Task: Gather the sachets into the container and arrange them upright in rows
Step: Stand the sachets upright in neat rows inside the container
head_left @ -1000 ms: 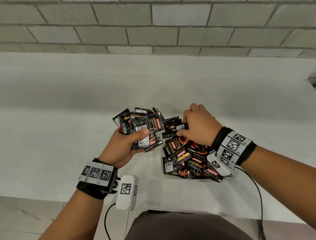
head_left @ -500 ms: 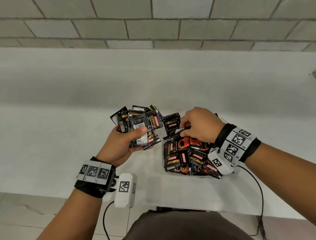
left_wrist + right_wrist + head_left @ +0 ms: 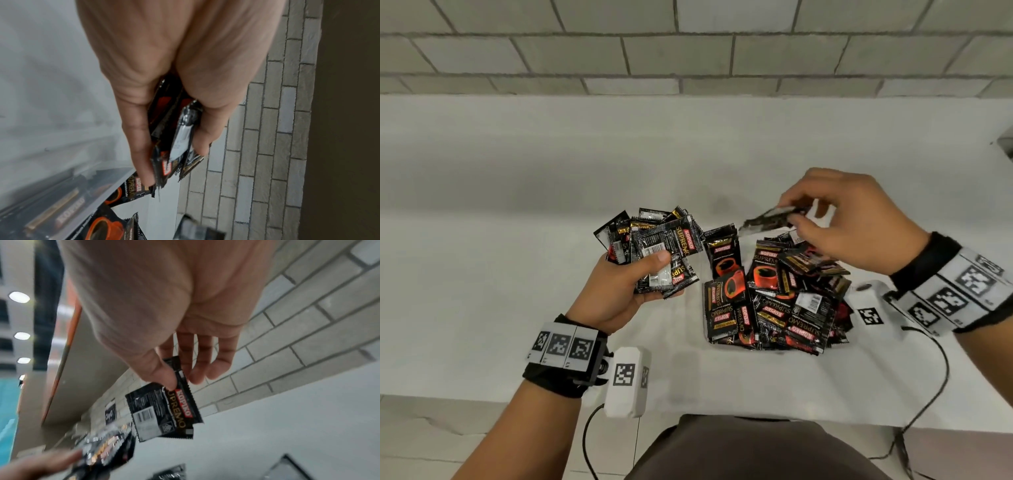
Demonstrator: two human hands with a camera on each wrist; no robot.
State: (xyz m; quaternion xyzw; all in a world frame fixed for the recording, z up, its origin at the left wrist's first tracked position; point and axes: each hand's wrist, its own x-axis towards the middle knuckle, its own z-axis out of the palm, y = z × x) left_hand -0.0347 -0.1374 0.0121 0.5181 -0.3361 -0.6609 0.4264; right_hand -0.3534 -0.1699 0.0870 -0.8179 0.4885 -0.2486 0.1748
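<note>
Black Kopiko Supremo sachets fill a clear container (image 3: pixel 763 350) on the white table, heaped in a loose pile (image 3: pixel 774 294). My left hand (image 3: pixel 619 287) grips a fanned bundle of sachets (image 3: pixel 654 246) to the left of the container; in the left wrist view that bundle (image 3: pixel 174 138) sits between thumb and fingers. My right hand (image 3: pixel 849 222) is raised above the container's far side and pinches a single sachet (image 3: pixel 770 219) by one end. The right wrist view shows this sachet (image 3: pixel 164 412) hanging from thumb and fingers, label and barcode facing the camera.
The white table (image 3: pixel 517 240) runs to a grey brick wall (image 3: pixel 688 44) at the back. Its front edge lies near my body. Cables hang from both wrist cameras over that edge. A dark object (image 3: pixel 1007 144) sits at the far right table edge.
My right hand has lifted out of the pile with one sachet pinched, rising above the container. My left hand keeps its bundle in about the same place.
</note>
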